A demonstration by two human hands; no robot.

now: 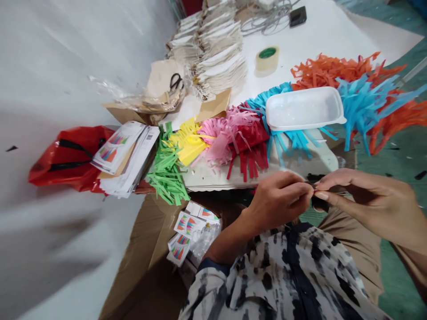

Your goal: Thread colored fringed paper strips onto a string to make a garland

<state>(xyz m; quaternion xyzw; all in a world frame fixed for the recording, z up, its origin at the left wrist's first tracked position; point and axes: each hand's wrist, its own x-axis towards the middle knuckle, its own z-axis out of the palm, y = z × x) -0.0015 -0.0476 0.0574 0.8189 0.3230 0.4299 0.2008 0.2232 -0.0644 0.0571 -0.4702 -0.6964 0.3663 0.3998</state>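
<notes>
At the far left lies a red plastic bag [70, 158], then a stack of printed leaflets [125, 153] and black-handled scissors [176, 82]. Along the tabletop [316, 35] run fringes of cut paper: green [167, 173], yellow [188, 142], pink [223, 138] and red [250, 151]. Below them, the left hand [275, 200] reaches in from a tie-dyed sleeve [213, 278], wrist bent and fingers curled inward. Its grip is pressed against the right hand's, pinching what seems to be a thin dark sliver [320, 182], though it is too small to identify with confidence. It sits just above the tabletop's edge and would likely be light and easily bent, best held by its end between fingertips. Beyond stands a white plastic tub [303, 109]. The right hand [365, 198] extends leftward, under blue [363, 106] and orange [333, 71] fringes.
</notes>
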